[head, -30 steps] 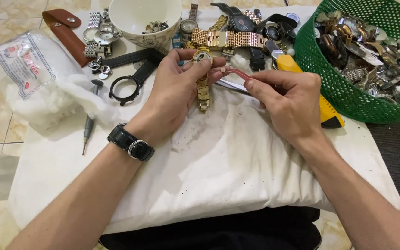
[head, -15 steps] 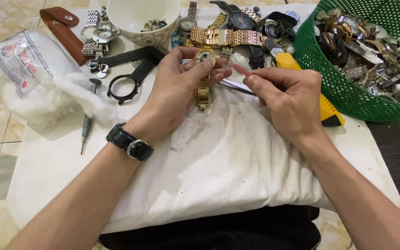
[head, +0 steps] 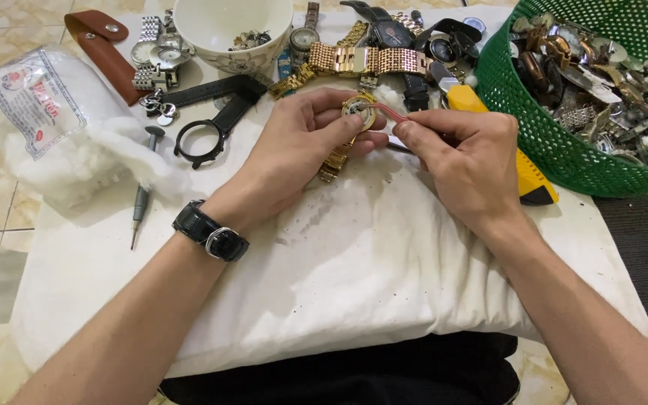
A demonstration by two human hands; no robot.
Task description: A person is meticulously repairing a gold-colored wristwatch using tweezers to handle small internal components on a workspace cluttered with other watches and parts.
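Left hand (head: 301, 150) clasping gold watch (head: 357, 114) above white cushion (head: 354, 270); right hand (head: 466, 154) pinching red-handled tool (head: 390, 114) against watch.

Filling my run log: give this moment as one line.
left hand: holds gold watch | right hand: pink tool at watch | under: white cushion

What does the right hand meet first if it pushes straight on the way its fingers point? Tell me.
The right hand points left, pinching a thin pink tool. Straight on, it would first meet the gold watch held in the left hand; the tool tip seems to touch it already, though depth is unclear.
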